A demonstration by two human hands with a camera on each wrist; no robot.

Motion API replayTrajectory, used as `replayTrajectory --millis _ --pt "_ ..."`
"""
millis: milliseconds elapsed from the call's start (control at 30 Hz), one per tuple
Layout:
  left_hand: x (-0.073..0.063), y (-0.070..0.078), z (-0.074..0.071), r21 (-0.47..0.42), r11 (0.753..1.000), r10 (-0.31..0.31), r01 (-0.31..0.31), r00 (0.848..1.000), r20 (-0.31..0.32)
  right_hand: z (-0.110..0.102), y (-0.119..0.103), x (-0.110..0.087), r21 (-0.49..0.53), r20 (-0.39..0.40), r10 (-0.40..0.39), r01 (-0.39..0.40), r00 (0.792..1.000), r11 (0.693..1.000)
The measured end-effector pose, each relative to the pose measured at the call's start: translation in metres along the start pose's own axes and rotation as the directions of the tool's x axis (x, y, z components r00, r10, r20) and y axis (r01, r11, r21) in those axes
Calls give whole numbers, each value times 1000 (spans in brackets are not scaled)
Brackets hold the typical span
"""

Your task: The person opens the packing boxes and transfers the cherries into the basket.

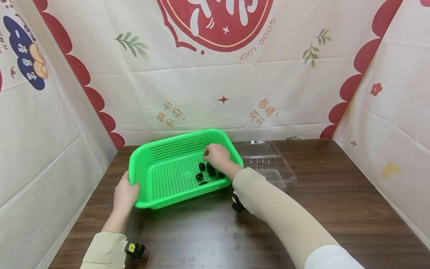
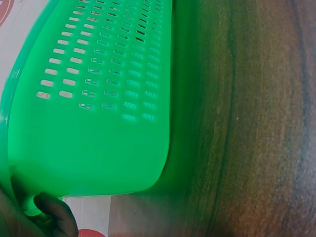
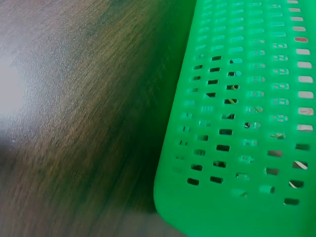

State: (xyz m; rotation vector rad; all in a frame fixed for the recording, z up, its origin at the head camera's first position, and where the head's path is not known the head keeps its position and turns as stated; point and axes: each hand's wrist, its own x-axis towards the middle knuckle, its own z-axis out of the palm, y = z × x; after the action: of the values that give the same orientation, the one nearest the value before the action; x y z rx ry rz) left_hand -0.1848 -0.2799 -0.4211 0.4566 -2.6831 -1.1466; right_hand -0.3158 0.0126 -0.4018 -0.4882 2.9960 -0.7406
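Note:
A green plastic basket [image 1: 171, 179] with slotted sides and floor is in front of me, at the table's far left. My left hand [image 1: 125, 192] grips its left end by the rim; in the left wrist view part of that hand curls at the rim's lower corner. Several small, dark, roundish pieces [image 1: 199, 176] lie together toward the basket's right end. Over them, inside the basket, is my right hand [image 1: 217, 157], its fingers bent downward. I cannot tell whether its fingertips pinch a piece. The right wrist view has the basket's slotted outer wall [image 3: 237, 138], with dark shapes behind some slots.
Right of the basket lies an open clear plastic box [image 1: 273, 170], its lid part [image 1: 256, 148] toward the back. Brown wood-grain table [image 1: 336, 201] extends in front and to the right. Printed cloth [image 1: 215, 86] hangs behind and along both sides.

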Motion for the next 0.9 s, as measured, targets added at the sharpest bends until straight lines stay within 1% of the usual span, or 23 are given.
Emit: replayTrajectory --millis 100,300,500,633,733,833,900 --pt "0 1 0 3 1000 0 0 1000 3 -4 2 -1 2 -10 17 -17 1000 1000" --pt "0 1 1 28 1000 3 -3 1000 6 -10 5 -5 12 -26 17 -17 1000 1000" --pt "-1 1 1 37 999 3 -4 1000 12 -17 8 -12 8 -37 -12 12 999 1000" --pt "-1 0 2 43 999 4 -5 1000 17 -25 7 -20 -16 -47 -32 31 998 999" --pt "-1 -1 2 51 999 10 -11 1000 8 -30 6 -25 -27 -55 -50 49 997 998" --pt "-1 -1 2 54 998 20 -20 1000 -2 -35 7 -31 -18 -67 -64 63 996 998" --pt "-1 -1 2 57 998 29 -29 1000 0 -37 8 -34 -18 -79 -69 68 994 998"
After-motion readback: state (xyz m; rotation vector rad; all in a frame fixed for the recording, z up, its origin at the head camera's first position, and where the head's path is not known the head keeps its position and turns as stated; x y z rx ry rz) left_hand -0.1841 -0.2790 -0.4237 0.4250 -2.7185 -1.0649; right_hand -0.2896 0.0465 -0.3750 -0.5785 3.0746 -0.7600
